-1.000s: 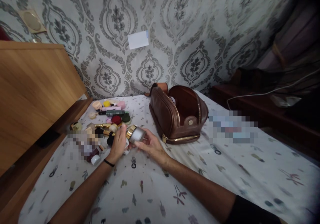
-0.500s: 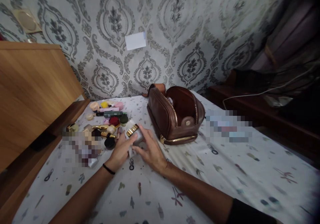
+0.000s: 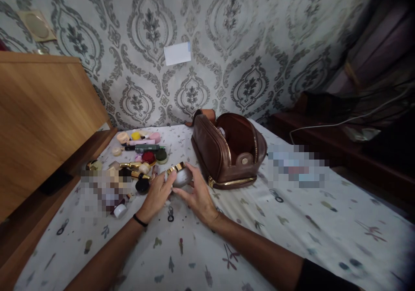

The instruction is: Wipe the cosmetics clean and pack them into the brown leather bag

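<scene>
Between my two hands is a pale, rounded cosmetic jar (image 3: 182,178) with a shiny gold band around its upper part. My left hand (image 3: 158,198) grips its left side, thumb over the front near the gold. On the other side, my right hand (image 3: 200,198) holds it with the fingertips behind and the thumb low in front. Just left of my left hand lie a black round container (image 3: 142,186) and a gold-and-black tube (image 3: 140,175). A brown leather toiletry bag (image 3: 210,152) stands unzipped to the right, with a small item partly visible inside.
Several cosmetics lie at the left, including a dark green tube (image 3: 147,148), a red jar (image 3: 148,157) and a white-capped bottle (image 3: 120,211). Blurred items (image 3: 296,165) sit right of the bag. A wooden cabinet (image 3: 48,122) borders the left, a patterned wall (image 3: 191,92) the back.
The jar has been tilted and turned, so its gold band sits higher and more of its pale body shows. Both hands have shifted slightly to the right. The bag stays put.
</scene>
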The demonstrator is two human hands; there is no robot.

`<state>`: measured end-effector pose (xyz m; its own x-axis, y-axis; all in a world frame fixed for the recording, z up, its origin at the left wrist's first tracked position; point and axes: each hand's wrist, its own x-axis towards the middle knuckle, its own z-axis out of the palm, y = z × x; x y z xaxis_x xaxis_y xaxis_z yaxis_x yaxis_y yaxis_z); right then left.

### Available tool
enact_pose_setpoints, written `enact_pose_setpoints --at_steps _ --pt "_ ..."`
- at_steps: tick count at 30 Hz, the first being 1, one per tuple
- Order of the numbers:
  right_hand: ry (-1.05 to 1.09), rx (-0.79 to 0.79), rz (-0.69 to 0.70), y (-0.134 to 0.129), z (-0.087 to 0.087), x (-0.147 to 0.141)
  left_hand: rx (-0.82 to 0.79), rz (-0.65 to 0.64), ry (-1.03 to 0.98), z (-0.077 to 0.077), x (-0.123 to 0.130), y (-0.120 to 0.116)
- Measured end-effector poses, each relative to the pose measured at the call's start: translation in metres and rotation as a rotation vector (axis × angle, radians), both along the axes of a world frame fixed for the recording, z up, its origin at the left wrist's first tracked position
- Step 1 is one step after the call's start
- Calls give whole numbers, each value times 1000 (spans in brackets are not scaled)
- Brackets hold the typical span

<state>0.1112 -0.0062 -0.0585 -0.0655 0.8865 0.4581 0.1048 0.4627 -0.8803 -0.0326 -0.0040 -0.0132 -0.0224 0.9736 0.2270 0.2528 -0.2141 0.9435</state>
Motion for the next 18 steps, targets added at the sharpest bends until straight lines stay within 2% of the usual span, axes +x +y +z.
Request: enact_pose_setpoints --at_steps 4,8,11,14,18 --pt "-7 11 -60 1 2 0 55 19 280 2 -3 2" --pt "115 -73 -26 -1 6 -5 49 80 193 3 -4 2" --pt "238 -148 21 -2 9 -7 109 110 150 -2 -3 3" --pt "338 -214 48 0 13 -8 205 112 248 -7 -2 3" --pt "422 -270 29 4 18 -6 276 49 396 -6 -1 2"
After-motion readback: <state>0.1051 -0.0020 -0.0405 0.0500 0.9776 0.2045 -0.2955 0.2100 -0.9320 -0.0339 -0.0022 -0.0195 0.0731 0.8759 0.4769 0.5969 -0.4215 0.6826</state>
